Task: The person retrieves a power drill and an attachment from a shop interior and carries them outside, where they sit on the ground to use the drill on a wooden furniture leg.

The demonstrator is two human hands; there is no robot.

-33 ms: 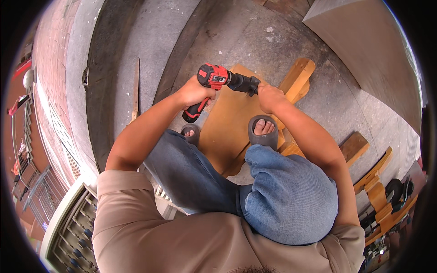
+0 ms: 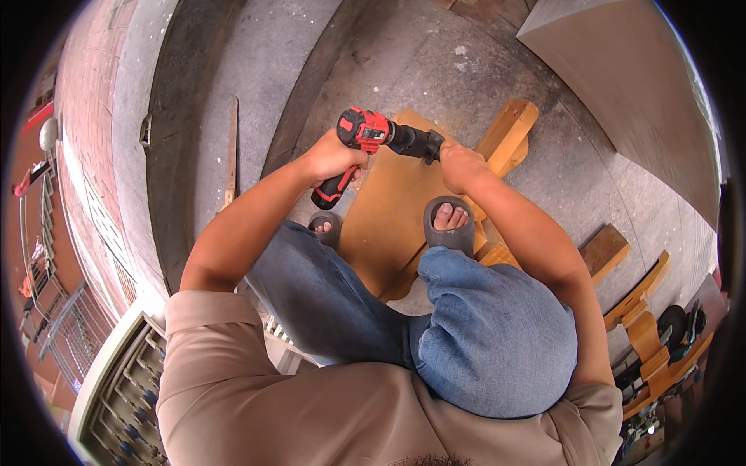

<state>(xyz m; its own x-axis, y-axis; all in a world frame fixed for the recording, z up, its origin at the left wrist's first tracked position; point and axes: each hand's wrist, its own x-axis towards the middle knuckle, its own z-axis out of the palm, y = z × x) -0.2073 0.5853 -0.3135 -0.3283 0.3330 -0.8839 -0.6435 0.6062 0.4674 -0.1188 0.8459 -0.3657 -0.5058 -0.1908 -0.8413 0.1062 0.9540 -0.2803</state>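
My left hand (image 2: 332,155) is wrapped around the grip of a red and black cordless drill (image 2: 365,128), which points to the right. From its nose extends a black attachment (image 2: 416,143) with a wider collar at the far end. My right hand (image 2: 462,167) is closed against that collar; whatever its fingers pinch is hidden. Below the tool lies a yellow-brown wooden board (image 2: 381,206), low between my feet. My right sandal (image 2: 449,225) rests at the board's right edge, and my left sandal (image 2: 326,227) is beside its left edge.
Wooden pieces (image 2: 505,140) lie right of the board, with a short block (image 2: 604,252) farther right. A thin wooden strip (image 2: 232,147) is on the step at left. A large grey block (image 2: 622,78) stands far right. More wood and dark items (image 2: 649,342) lie lower right.
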